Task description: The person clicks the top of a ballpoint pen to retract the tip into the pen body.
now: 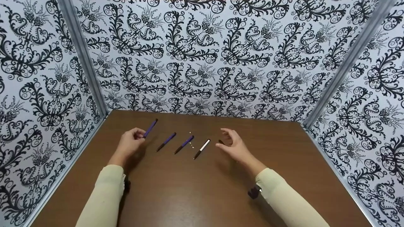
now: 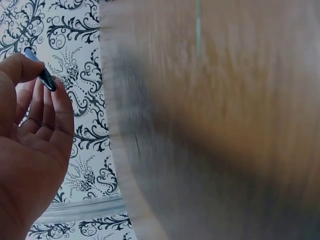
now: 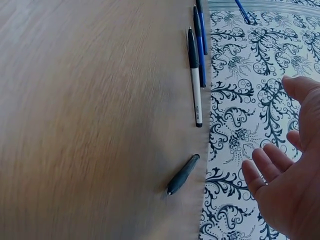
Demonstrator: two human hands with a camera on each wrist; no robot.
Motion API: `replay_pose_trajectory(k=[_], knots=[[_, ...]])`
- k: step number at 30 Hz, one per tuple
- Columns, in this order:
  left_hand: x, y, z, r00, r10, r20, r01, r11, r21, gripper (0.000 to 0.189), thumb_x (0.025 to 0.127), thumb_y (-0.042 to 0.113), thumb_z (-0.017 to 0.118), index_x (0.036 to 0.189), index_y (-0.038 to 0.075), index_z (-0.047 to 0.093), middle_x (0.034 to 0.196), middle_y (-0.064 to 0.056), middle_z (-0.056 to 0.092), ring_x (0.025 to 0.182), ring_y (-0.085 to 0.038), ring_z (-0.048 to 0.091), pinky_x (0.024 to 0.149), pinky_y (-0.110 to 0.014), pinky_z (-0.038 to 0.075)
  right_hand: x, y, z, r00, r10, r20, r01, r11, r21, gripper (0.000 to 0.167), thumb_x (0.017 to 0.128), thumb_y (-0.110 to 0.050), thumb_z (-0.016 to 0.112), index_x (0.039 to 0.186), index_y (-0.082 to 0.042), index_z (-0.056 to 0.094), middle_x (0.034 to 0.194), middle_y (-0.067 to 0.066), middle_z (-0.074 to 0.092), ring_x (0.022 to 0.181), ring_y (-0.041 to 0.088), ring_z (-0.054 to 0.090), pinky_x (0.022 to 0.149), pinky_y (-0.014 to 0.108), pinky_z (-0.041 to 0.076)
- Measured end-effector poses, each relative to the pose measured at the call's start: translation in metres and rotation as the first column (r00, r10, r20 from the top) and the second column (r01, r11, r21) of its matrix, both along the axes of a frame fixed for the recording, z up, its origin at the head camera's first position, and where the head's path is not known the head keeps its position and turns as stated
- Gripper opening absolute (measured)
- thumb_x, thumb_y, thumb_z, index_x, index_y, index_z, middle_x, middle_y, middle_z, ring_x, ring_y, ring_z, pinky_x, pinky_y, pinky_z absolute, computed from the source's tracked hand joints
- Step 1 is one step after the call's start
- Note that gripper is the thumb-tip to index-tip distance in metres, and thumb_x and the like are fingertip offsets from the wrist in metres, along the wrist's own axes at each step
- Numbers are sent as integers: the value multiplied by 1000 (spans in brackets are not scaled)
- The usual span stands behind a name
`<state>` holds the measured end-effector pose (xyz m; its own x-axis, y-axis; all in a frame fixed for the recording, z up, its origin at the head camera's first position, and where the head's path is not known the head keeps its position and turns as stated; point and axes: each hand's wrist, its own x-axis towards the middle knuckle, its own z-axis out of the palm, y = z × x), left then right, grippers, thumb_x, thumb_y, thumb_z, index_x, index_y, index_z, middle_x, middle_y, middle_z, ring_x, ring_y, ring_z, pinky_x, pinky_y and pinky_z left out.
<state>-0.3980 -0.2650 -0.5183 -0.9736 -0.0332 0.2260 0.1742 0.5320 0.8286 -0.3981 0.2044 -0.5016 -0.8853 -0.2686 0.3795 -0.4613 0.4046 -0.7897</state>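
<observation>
My left hand (image 1: 128,143) pinches a blue pen (image 1: 151,128) between thumb and fingers, at the left side of the table. In the left wrist view the pen's black grip (image 2: 47,79) sticks out past the thumb. To its right lie two more blue pens with black grips, one nearer (image 1: 166,142) and one farther (image 1: 184,144), then a white pen (image 1: 204,145) with a black grip, all slanted alike. My right hand (image 1: 235,146) holds nothing, its fingers apart and loosely bent. Beside it lies a short, dark, pen-shaped object (image 3: 183,175), mostly hidden by the hand in the head view.
The brown wooden table (image 1: 176,189) is bounded by white walls (image 1: 202,63) with black scroll patterns. Grey metal posts (image 1: 83,60) stand at the back corners. A few small bright specks (image 1: 191,144) show near the middle pens.
</observation>
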Motion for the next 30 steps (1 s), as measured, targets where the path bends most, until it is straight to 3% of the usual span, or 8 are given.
replay_pose_trajectory(k=[5, 17, 24, 30], knots=[[1, -6, -1, 1000, 3, 27, -2, 1000, -20, 24, 105, 0, 68, 128, -2, 71, 114, -17, 68, 106, -32, 63, 93, -43, 52, 0, 1, -2, 1000, -1, 7, 1, 1000, 3, 66, 96, -13, 89, 153, -2, 58, 137, 19, 61, 124, 41, 62, 109, 69, 50], [-4, -17, -10, 995, 8, 101, -3, 999, -48, 23, 107, 1, 65, 129, -2, 69, 113, -17, 67, 104, -33, 61, 90, -44, 51, 1, 1, -3, 1000, 15, 18, -14, 1000, -13, 68, 94, -9, 89, 153, 1, 57, 137, 25, 60, 129, 57, 57, 112, 70, 48], [-7, -26, -15, 996, 0, 88, 8, 996, -92, 24, 105, 2, 65, 128, -4, 70, 116, -20, 70, 106, -35, 64, 89, -44, 53, 2, 2, -2, 1000, 13, 7, -13, 1000, 7, 67, 95, -8, 88, 153, 2, 56, 137, 23, 60, 129, 51, 57, 110, 70, 49], [-8, -27, -16, 996, -7, 91, 16, 994, -106, 24, 105, 1, 66, 127, -5, 72, 116, -21, 72, 108, -36, 66, 91, -46, 54, 2, 3, -2, 1000, 24, 12, -24, 1000, -3, 66, 96, -9, 87, 153, 2, 57, 137, 22, 60, 131, 54, 55, 112, 72, 46]])
